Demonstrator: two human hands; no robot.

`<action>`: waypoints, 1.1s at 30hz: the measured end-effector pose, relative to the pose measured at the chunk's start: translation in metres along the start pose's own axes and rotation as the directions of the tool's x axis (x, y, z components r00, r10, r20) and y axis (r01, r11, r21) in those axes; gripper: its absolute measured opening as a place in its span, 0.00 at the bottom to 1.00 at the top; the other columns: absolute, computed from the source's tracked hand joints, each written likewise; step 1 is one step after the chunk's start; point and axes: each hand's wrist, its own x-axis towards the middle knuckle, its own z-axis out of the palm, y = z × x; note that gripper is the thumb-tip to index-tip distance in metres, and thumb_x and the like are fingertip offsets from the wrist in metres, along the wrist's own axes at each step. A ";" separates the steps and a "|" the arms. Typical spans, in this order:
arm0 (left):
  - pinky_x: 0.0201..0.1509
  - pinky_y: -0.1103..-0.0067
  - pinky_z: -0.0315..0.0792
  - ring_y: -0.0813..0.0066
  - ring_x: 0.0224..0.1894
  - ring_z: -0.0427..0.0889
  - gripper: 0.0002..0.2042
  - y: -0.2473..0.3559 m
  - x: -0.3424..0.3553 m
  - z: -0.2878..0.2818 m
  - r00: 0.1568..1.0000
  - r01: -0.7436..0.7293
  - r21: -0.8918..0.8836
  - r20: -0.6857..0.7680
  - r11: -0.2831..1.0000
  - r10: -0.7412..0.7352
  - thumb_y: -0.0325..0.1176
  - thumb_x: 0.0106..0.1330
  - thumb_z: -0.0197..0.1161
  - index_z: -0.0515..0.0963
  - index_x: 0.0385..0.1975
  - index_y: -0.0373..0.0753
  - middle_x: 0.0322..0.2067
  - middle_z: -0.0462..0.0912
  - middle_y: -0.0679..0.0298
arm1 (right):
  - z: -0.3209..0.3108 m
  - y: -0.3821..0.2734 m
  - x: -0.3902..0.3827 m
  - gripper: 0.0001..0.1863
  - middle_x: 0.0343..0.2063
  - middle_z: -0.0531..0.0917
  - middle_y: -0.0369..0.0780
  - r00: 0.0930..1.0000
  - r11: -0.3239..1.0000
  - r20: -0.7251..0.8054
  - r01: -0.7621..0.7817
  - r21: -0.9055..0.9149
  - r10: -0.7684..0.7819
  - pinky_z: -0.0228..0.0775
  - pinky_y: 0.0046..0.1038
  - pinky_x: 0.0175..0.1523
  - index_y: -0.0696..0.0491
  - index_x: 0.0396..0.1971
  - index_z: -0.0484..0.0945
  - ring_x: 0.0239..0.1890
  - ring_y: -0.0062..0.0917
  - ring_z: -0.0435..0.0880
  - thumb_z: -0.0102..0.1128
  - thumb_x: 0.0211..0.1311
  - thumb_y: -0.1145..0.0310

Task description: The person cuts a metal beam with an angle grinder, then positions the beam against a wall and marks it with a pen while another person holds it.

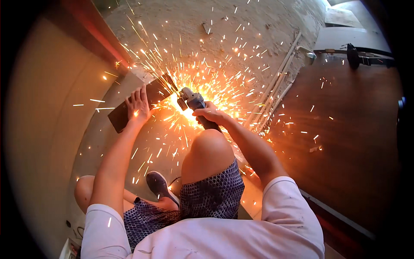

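Note:
My right hand (pixel 209 113) is wrapped round the body of an angle grinder (pixel 196 101), whose grey head points up and to the left. Its disc meets the right end of a dark rectangular metal piece (pixel 120 117), and a bright burst of sparks (pixel 188 113) flies out from there. Glare hides the exact contact point. My left hand (pixel 139 103) presses on the metal piece near its middle, fingers laid over the upper edge. Whether the left fingers curl under it is hidden.
Several long thin rods (pixel 280 75) lie on the dusty floor (pixel 254 21) to the right. Beyond them stands a large dark brown panel (pixel 336 112). A reddish frame edge (pixel 97 32) rises at the upper left. My shoe (pixel 159 185) and knee are close below the sparks.

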 end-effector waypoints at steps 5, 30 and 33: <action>0.78 0.47 0.58 0.56 0.77 0.63 0.61 -0.021 0.004 0.029 0.999 -0.001 0.085 -0.047 0.996 0.005 0.49 0.60 0.82 0.45 0.88 0.40 0.76 0.62 0.57 | 0.009 -0.009 0.001 0.16 0.29 0.88 0.42 1.000 1.000 0.015 0.015 0.024 -0.015 0.83 0.35 0.36 0.60 0.40 0.83 0.29 0.28 0.89 0.78 0.61 0.65; 0.76 0.45 0.58 0.54 0.77 0.63 0.62 -0.011 0.003 0.011 1.000 -0.001 0.055 -0.009 0.998 0.002 0.62 0.60 0.79 0.45 0.87 0.42 0.75 0.63 0.55 | 0.010 -0.008 0.002 0.17 0.27 0.89 0.40 0.998 0.998 -0.030 0.052 0.028 -0.051 0.84 0.30 0.33 0.60 0.35 0.87 0.26 0.25 0.89 0.80 0.57 0.62; 0.75 0.46 0.59 0.53 0.76 0.65 0.63 -0.017 -0.003 0.015 0.998 0.004 0.105 -0.067 0.995 0.003 0.61 0.58 0.80 0.46 0.87 0.41 0.75 0.64 0.55 | 0.017 -0.010 0.003 0.16 0.29 0.88 0.39 0.999 0.998 -0.031 0.007 -0.058 -0.009 0.83 0.30 0.34 0.57 0.40 0.84 0.27 0.23 0.88 0.79 0.60 0.63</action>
